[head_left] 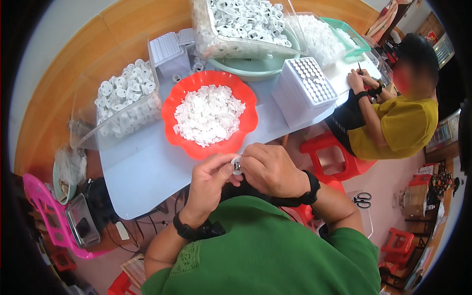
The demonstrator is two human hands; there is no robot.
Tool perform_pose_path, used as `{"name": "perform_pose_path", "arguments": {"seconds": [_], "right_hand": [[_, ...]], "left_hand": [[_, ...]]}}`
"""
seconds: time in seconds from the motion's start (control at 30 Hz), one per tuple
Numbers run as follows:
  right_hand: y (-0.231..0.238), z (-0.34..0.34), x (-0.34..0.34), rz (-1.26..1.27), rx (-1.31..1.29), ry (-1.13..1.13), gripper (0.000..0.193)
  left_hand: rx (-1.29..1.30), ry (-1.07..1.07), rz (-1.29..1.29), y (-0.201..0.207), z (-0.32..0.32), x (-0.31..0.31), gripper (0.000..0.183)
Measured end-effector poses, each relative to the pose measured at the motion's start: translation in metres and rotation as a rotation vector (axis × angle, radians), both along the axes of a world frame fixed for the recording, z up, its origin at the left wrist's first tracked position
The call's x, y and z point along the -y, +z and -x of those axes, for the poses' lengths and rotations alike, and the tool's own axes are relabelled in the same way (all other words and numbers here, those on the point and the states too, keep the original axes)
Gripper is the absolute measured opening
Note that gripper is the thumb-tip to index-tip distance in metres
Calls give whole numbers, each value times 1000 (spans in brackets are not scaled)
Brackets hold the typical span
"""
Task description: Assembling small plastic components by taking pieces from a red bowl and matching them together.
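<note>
Between my two hands, just off the table's near edge, is a small round white plastic part (236, 165) with a dark and metallic middle. My left hand (210, 179) pinches it between thumb and fingers. My right hand (269, 169) is closed against its right side, fingertips pressed together; whatever they grip there is hidden. Straight ahead of the hands stands a red scalloped bowl (169, 115) heaped with small flat white translucent pieces (209, 115).
A clear bin (88, 135) of round white parts stands at left. Behind the bowl, a large clear bin (201, 34) rests over a green basin (246, 73). A white box of stacked tubes (300, 93) stands right. A person in a yellow shirt (405, 123) works at the far right.
</note>
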State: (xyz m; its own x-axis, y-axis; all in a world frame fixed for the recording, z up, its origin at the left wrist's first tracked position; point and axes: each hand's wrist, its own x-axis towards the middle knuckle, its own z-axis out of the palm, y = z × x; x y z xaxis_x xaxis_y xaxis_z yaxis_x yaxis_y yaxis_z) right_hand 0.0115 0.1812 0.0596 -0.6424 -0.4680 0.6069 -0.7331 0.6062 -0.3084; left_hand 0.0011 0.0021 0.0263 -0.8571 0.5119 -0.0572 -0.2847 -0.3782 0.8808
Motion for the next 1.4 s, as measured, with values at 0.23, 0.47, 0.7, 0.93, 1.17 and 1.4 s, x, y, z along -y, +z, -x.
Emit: {"name": "perform_pose_path", "arguments": {"seconds": [0.23,0.47,0.7,0.93,1.17,1.4], "right_hand": [[2,2,-4,-76,124,50,17],[-12,0,-2,13,203,-70,12],[0,5,-12,390,645,-76,15],[-8,1,-10,624,778,-32,15],[-10,-5,-6,729,829,-111,15],[-12,-4,-3,7,-46,-159,18]], "left_hand": [[10,26,57,-7,-3,-4,23],[-108,71,133,-9,-1,-10,22],[12,-7,50,-5,5,-6,25],[-34,10,61,-2,4,-8,27],[-20,55,21,-1,1,-12,25],[-22,130,59,-2,0,-17,25]]}}
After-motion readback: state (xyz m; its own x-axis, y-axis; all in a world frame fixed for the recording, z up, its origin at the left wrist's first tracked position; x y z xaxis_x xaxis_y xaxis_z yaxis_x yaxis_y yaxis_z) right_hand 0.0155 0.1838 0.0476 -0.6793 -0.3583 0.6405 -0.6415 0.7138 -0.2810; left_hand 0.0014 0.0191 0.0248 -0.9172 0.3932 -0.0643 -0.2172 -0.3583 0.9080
